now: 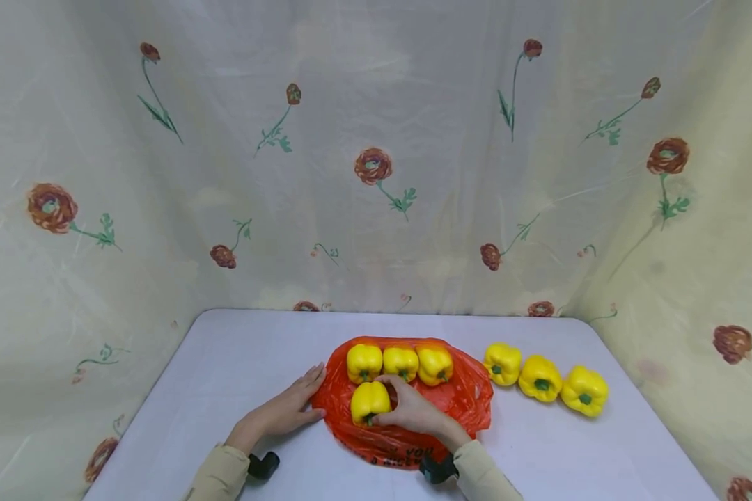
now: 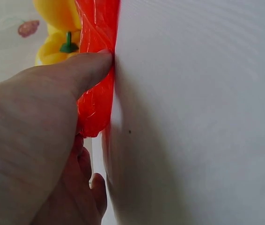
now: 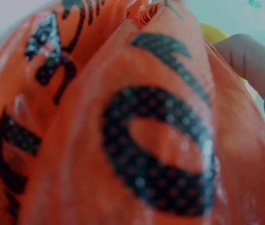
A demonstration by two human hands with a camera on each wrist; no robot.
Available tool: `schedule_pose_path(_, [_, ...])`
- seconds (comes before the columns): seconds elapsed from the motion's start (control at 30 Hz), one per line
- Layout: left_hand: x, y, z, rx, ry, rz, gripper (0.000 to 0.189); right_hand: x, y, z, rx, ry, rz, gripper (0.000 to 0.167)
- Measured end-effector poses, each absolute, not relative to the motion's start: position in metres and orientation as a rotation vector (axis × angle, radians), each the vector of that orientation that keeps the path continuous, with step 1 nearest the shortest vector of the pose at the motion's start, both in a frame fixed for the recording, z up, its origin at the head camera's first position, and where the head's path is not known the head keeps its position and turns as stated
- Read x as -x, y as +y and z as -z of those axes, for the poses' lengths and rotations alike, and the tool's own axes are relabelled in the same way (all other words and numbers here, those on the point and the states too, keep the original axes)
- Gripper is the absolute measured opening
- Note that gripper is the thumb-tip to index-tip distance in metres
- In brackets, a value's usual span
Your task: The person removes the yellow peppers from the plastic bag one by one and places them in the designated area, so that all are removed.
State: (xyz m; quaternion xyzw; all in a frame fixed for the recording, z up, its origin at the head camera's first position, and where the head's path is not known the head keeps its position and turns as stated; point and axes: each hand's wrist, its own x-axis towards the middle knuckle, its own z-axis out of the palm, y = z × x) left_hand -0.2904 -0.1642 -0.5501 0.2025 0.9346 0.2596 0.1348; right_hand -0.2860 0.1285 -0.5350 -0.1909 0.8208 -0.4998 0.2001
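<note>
A red plastic bag (image 1: 441,400) with black lettering lies spread on the white table. Three yellow bell peppers, one of them the left pepper (image 1: 364,363), sit in a row on its far part. Nearer, my right hand (image 1: 413,409) grips another yellow bell pepper (image 1: 370,401), thumb at the near side and fingers at the far side. My left hand (image 1: 291,407) rests at the bag's left edge with fingers extended; in the left wrist view its thumb (image 2: 95,65) touches the red plastic. Bag plastic (image 3: 160,131) covers most of the right wrist view, hiding much of that hand.
To the right of the bag, three more yellow bell peppers, including the middle one (image 1: 540,378), lie in a slanting row on the table (image 1: 257,355). A flowered cloth (image 1: 439,188) hangs behind and along both sides of the table.
</note>
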Motion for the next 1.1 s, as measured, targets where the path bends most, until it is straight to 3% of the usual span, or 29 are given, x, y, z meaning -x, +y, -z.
schedule_pose_path(1.1, [0.290,-0.164,0.551,-0.580,2.718,-0.754,0.083,0.280,0.141,0.502,0.536,2.410,1.539,0.081])
